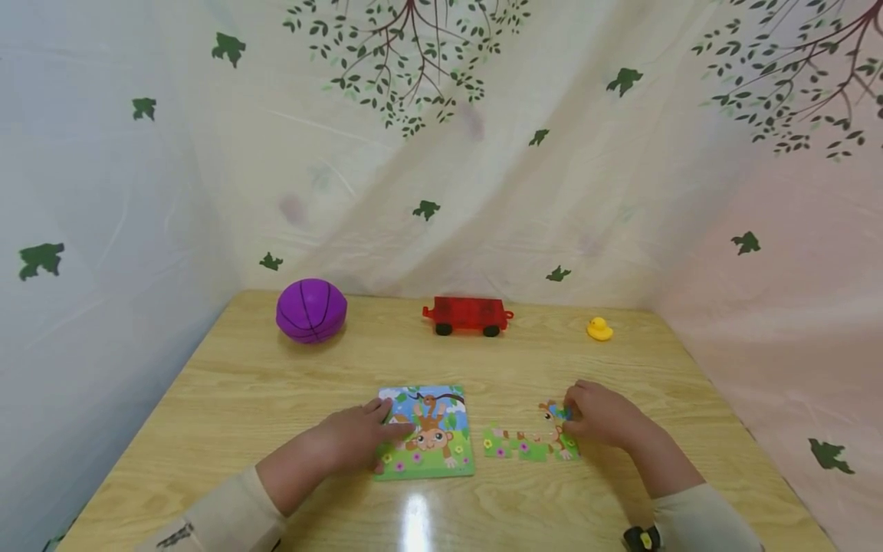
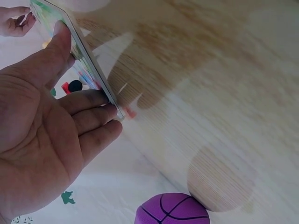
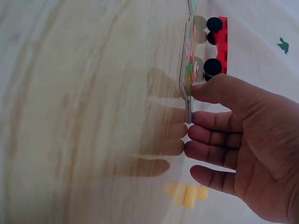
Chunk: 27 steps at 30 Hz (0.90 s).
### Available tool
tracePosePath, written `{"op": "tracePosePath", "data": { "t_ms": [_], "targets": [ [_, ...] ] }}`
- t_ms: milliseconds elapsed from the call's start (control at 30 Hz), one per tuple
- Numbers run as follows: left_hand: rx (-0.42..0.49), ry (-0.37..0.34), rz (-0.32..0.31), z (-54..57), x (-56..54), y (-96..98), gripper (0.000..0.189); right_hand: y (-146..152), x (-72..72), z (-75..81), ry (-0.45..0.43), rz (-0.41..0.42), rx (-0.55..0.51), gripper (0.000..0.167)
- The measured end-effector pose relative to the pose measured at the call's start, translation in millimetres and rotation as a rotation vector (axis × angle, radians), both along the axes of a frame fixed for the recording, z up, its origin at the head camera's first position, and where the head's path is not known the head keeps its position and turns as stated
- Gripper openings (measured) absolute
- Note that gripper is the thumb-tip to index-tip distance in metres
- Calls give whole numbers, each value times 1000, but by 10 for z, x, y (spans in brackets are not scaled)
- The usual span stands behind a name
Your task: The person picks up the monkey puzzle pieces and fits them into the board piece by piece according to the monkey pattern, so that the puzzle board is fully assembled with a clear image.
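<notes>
Left hand [image 1: 352,437] unclenched, resting across the left edge of the picture board [image 1: 441,448], right hand [image 1: 602,414] bent, fingertips on the partial puzzle [image 1: 530,451] toward the table's [image 1: 262,383] right edge, grip undeterminable, red wagon [image 1: 469,313] near far edge

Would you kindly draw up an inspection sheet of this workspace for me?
Surface: wood-grain table, bright glare near the front.
Job's things: picture board lying flat; partly joined puzzle to its right.
Clutter: purple ball, red toy wagon and yellow duck towards the back, apart from the puzzle.
Grips: left grip rests on the picture board's left side; right grip pinches a puzzle piece at the puzzle's upper right.
Cables: nothing seen.
Surroundings: leaf-printed cloth behind the table and at both sides.
</notes>
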<state>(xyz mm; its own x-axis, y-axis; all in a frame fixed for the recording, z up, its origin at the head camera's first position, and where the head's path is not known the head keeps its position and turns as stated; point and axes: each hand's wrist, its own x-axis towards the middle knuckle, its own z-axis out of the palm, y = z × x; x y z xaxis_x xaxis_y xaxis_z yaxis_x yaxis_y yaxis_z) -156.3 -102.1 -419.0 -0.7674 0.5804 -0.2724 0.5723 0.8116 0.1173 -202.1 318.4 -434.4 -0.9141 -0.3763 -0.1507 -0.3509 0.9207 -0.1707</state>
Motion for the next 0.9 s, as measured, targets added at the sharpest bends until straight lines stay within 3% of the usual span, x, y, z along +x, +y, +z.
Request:
{"op": "tracePosePath", "data": {
  "t_ms": [200, 400, 600, 767, 900],
  "targets": [
    [-3, -12, 8, 19, -5, 9, 71, -87, -6, 65, 40, -9, 14, 27],
    [-7, -9, 12, 14, -7, 11, 71, -452, -23, 232, 38, 40, -3, 26],
    [-7, -11, 12, -10, -21, 6, 72, -911, -23, 252, 70, 168, 6, 28],
    [-1, -12, 11, -11, -20, 8, 72, -1223, -14, 182, 123, 321, 44, 26],
    [-4, -1, 15, -13, -21, 6, 72, -1416, -13, 118, 170, 394, 83, 26]
  ]
}}
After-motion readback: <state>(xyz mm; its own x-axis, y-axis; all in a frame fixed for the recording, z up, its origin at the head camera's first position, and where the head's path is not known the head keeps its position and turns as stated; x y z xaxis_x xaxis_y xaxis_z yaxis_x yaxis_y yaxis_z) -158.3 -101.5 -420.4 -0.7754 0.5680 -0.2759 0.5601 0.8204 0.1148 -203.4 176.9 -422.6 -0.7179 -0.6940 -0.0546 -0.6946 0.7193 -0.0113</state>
